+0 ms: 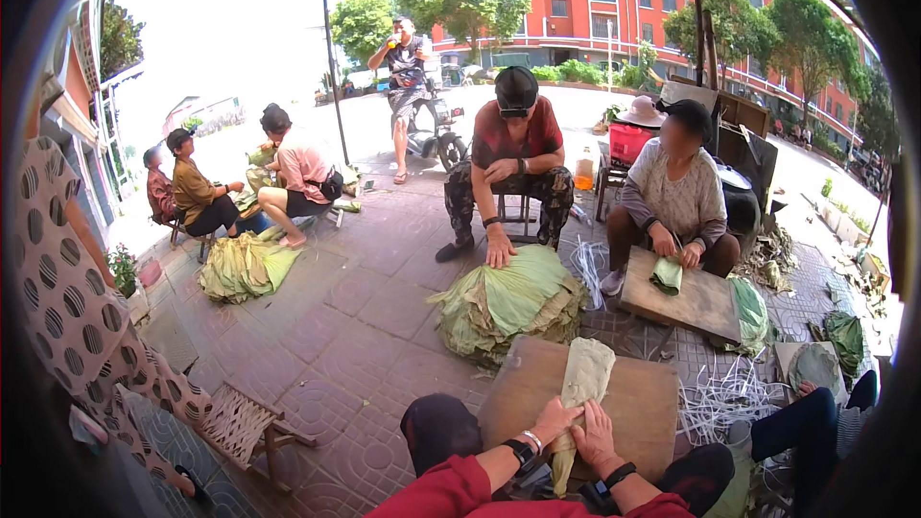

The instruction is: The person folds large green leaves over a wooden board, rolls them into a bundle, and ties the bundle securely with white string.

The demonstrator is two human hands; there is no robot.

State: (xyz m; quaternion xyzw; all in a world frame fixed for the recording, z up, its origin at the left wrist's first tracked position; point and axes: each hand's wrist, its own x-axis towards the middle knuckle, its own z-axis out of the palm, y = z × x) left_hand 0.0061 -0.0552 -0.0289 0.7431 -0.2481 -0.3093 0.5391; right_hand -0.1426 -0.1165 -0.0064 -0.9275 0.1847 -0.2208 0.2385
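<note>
A long folded dried leaf (588, 372), pale green-grey, lies lengthwise on a brown wooden board (644, 403) before my knees. Its wide end points away from me, and a narrower tail hangs towards my lap. My left hand (552, 420), with a bracelet and a dark band at the wrist, grips the leaf's middle from the left. From the right, my right hand (596, 437) holds it, close beside the left. The fingers partly hide the leaf between them. Beyond the board stands a large stack of broad green leaves (514, 295), with a co-worker's hand (500, 250) resting on top.
White plastic strips (727, 399) lie in a tangle to the right. A second co-worker folds a leaf (667, 275) on another board (683, 302). A low woven stool (241, 421) and a standing person (72, 288) are at left. Another leaf pile (248, 267) sits farther back.
</note>
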